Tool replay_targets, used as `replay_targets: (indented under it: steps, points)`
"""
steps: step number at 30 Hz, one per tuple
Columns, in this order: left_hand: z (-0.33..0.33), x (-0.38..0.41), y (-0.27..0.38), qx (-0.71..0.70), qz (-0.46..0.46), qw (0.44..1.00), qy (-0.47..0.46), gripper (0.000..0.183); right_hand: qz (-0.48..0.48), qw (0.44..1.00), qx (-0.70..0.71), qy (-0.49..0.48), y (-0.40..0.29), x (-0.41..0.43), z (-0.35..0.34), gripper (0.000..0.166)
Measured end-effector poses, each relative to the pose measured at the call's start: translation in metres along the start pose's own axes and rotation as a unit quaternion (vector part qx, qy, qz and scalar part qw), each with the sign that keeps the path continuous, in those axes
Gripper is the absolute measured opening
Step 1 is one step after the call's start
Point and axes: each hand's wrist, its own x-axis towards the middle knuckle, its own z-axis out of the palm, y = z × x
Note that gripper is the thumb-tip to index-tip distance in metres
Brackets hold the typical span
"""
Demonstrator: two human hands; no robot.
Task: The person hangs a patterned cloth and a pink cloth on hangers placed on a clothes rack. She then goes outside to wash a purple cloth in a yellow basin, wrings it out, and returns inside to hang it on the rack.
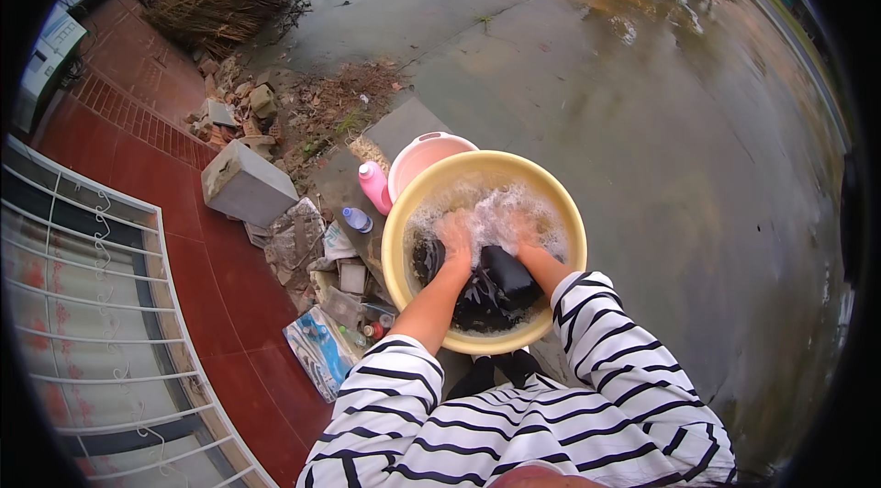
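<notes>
A yellow plastic basin [577, 219] stands before me, holding foamy water [506, 202] and black cloth [508, 276]. Part of the cloth bulges above the surface between my forearms. My left hand [455, 232] dips into the suds on the left side of the basin, beside the cloth. Over on the right, my right hand [517, 230] is also in the splashing foam, at the far edge of the bulge. Foam and blur hide the fingers of both hands, so their grip on the cloth cannot be made out.
A pink basin [430, 150] touches the yellow one at its far left. Near it are a pink bottle [375, 186] and a small clear bottle [357, 219]. Rubble, a concrete block [249, 183] and a printed box [320, 350] lie left, by a barred window [103, 323]. Wet concrete [674, 178] extends right.
</notes>
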Motion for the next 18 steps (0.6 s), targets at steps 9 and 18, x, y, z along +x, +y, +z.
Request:
replay_targets:
  steps: [9,18]
  points:
    - [-0.103,0.007,0.055,0.067,0.019,0.985,-0.157,0.027,-0.085,0.996,0.010,0.004,-0.007,-0.004,-0.050,0.047]
    - [-0.170,-0.012,0.002,-0.209,0.015,0.977,0.033,0.036,-0.178,0.916,0.254,0.256,-0.053,-0.103,-0.217,0.047]
